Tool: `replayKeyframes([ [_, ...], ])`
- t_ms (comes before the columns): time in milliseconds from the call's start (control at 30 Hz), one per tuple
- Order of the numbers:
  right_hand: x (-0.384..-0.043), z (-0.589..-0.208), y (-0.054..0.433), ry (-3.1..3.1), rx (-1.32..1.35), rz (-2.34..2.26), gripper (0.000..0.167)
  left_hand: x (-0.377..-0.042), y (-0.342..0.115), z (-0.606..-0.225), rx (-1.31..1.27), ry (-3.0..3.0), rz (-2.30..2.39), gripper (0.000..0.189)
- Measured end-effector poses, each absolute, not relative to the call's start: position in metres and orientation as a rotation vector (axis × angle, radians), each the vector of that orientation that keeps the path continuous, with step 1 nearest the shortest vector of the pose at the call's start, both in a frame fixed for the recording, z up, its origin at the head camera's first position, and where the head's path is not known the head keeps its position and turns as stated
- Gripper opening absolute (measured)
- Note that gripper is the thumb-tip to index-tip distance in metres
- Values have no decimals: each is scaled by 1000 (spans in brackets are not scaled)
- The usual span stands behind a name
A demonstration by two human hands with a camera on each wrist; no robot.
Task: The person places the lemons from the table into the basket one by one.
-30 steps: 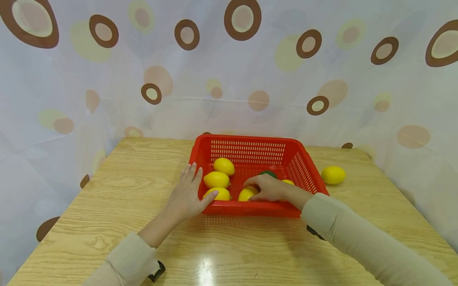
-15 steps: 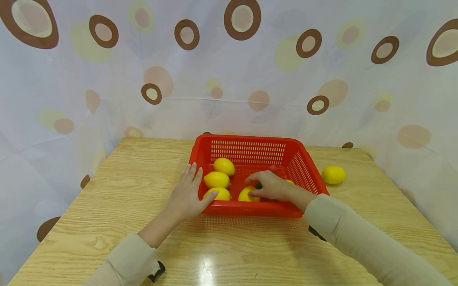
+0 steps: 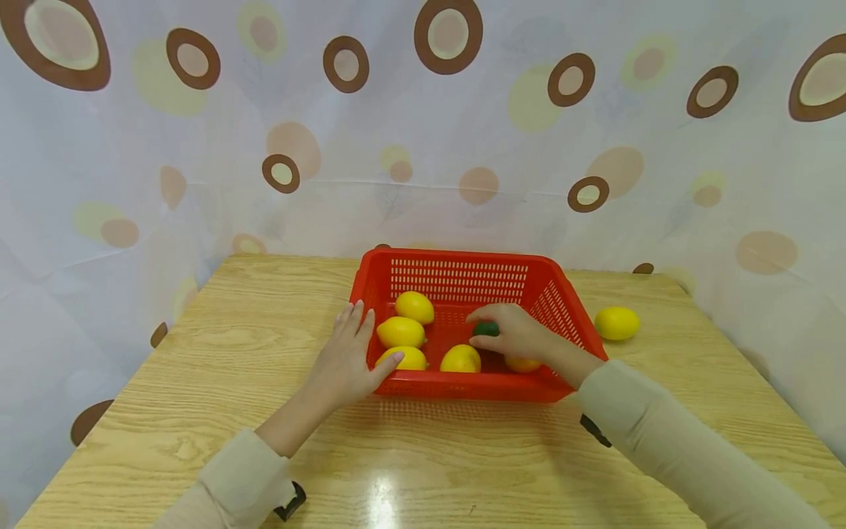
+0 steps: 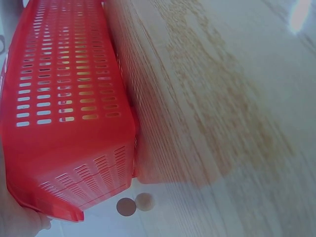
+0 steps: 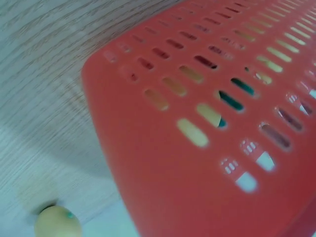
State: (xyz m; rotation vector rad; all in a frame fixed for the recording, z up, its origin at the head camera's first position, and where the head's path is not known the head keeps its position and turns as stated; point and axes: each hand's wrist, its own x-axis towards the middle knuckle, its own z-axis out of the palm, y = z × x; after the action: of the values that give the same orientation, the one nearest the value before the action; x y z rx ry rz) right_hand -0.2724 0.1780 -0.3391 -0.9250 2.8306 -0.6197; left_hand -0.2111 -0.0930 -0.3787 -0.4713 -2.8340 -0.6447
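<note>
In the head view a red plastic basket (image 3: 456, 386) stands on the table with several yellow lemons inside. My left hand (image 3: 341, 361) rests on its front left corner, fingers spread along the left rim and thumb over the front rim. My right hand (image 3: 515, 330) reaches into the basket, fingers and thumb curled round a dark green fruit (image 3: 486, 329), whose exact kind is partly covered. Just in front of that hand lies one lemon (image 3: 460, 359); another lemon (image 3: 522, 364) is partly hidden beneath it. The right wrist view shows mostly the basket's slotted wall (image 5: 163, 148).
Outside the basket, to its right, a single lemon (image 3: 617, 323) lies on the wooden table (image 3: 277, 294). Three lemons line the basket's left side, among them a middle lemon (image 3: 401, 333). A patterned curtain (image 3: 410, 220) hangs behind the table.
My right hand has left the front middle lemon and moved right and slightly back, to the dark green fruit. That lemon stays in place. The left hand has not moved.
</note>
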Motion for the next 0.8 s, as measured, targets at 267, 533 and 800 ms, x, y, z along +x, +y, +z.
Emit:
replayKeyframes([
  [267,-275,-338,189,2866,-881,-614,36,-211,-93,-380,-478,-2826,-649,82],
  [533,-274,-338,199,2927,-892,-609,36,-211,-93,-380,-478,-2828,-640,82],
  [800,-274,-340,208,2980,-884,-569,38,-211,-93,-379,-466,-2842,-639,82],
])
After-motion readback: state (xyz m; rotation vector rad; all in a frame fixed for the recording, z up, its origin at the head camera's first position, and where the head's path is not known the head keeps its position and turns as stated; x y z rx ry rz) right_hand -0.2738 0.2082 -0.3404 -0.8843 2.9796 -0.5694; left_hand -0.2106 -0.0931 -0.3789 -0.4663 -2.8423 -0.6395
